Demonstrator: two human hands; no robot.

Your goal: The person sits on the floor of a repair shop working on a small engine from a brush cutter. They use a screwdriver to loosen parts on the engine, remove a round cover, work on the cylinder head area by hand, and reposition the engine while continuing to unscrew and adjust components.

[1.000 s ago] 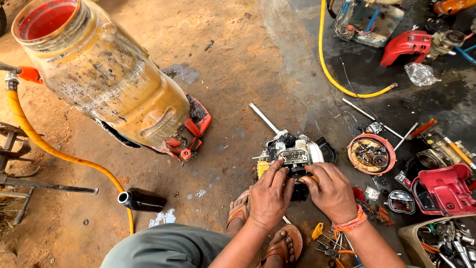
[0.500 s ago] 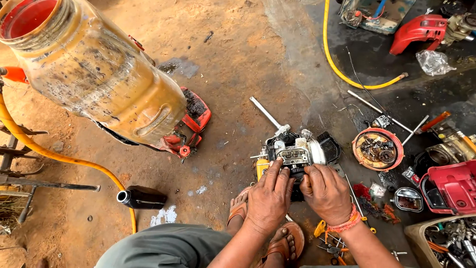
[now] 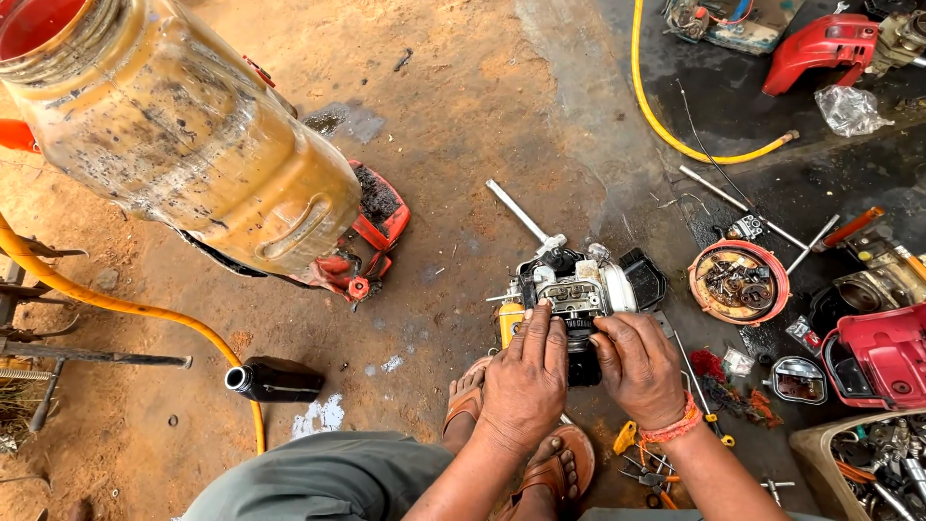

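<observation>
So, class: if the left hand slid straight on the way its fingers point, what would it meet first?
The left hand points up the picture; its fingertips already rest on the small engine, so it seems it would press into the engine's grey top at once.

A crumpled clear plastic bag is seen on the dark oily floor at the far right, just beside a red cover, while a small clear packet is seen nearer, right of the hands, among scattered parts.
</observation>
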